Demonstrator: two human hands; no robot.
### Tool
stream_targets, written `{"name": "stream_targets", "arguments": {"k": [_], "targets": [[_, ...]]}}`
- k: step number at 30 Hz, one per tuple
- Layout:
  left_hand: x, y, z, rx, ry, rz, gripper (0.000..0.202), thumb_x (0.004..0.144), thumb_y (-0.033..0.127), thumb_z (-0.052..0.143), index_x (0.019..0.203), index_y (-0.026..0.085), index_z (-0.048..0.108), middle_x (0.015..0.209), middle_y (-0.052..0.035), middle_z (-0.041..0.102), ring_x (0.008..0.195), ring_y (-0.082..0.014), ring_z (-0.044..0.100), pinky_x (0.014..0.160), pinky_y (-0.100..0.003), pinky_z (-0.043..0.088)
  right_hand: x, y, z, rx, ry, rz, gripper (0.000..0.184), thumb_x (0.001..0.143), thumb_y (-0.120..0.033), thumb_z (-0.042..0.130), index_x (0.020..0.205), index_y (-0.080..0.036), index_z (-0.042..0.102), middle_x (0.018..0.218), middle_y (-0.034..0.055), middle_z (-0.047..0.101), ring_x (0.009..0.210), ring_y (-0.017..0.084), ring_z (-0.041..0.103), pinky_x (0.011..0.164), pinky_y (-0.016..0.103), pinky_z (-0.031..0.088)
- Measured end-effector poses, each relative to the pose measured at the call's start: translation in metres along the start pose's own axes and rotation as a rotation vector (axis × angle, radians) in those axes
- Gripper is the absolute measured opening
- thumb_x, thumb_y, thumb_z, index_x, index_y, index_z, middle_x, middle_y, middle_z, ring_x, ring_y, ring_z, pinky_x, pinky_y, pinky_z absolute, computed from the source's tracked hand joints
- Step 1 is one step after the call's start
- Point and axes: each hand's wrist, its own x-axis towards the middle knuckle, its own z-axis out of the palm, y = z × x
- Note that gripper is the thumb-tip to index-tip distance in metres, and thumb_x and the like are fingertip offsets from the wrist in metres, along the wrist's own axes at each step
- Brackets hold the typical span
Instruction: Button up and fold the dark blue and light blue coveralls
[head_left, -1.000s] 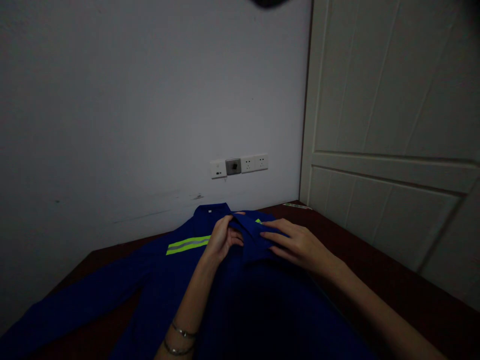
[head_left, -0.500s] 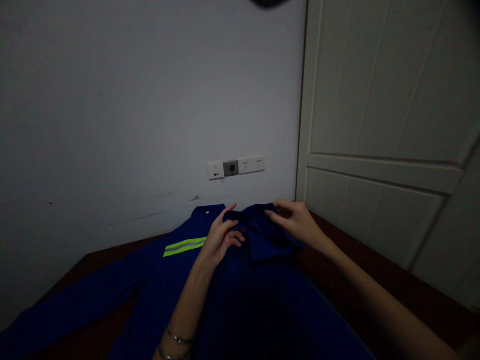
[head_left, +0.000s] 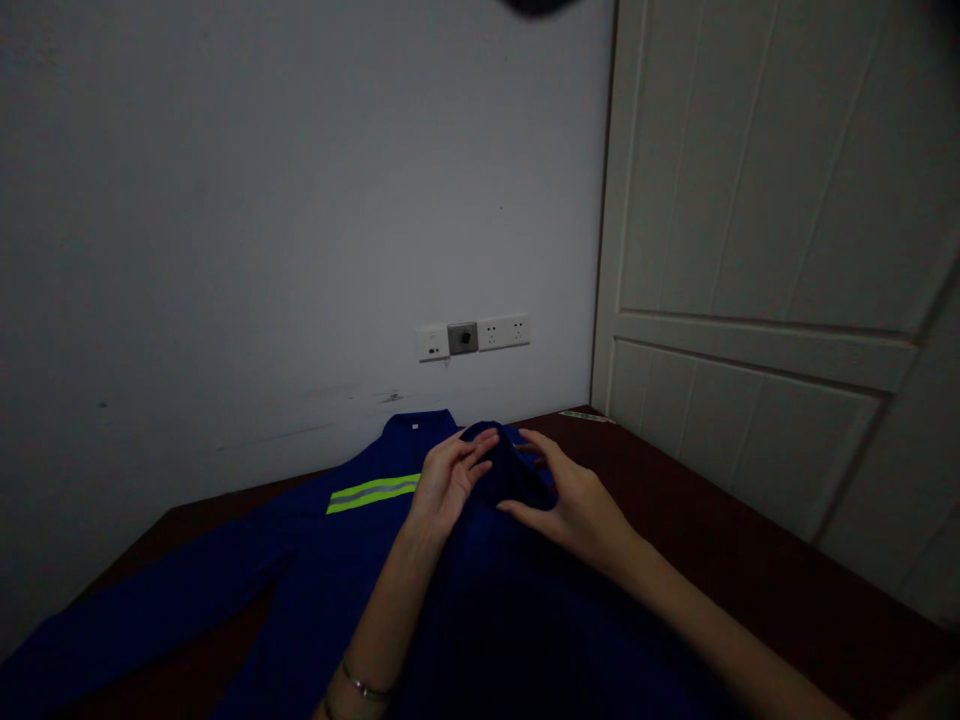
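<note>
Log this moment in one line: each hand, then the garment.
left hand: at dark blue cloth | right hand: at it, loosely curved | grip: unclear | blue garment: laid out, yellow-green stripe showing

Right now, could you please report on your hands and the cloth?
Left hand at dark blue cloth, grip unclear. Right hand open beside it. Blue garment spread on dark red surface. Nothing seen blocking either hand.

L forearm (head_left: 386, 620) angled up; L hand (head_left: 444, 485) raised, palm partly showing, fingers (head_left: 484, 442) half-bent twd R hand (head_left: 581, 505), whose thumb (head_left: 526, 515) & fingers curve well apart; R forearm (head_left: 697, 610) slants diag across lower right.
</note>
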Motion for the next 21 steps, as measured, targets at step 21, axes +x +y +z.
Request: {"name": "stream_targets", "arguments": {"k": [21], "targets": [[0.002, 0.019, -0.023, 0.827, -0.210, 0.371, 0.019, 0.066, 0.028, 0.066, 0.080, 0.013, 0.064, 0.081, -0.0039, 0.062, 0.075, -0.0146, 0.055, 0.067, -0.022, 0.044, 0.017, 0.034, -0.037, 0.181, 0.044, 0.096, 0.022, 0.074, -0.038, 0.059, 0.089, -0.022, 0.063, 0.091, 0.0030, 0.066, 0.086, 0.019, 0.060, 0.080, 0.032, 0.046]]}}
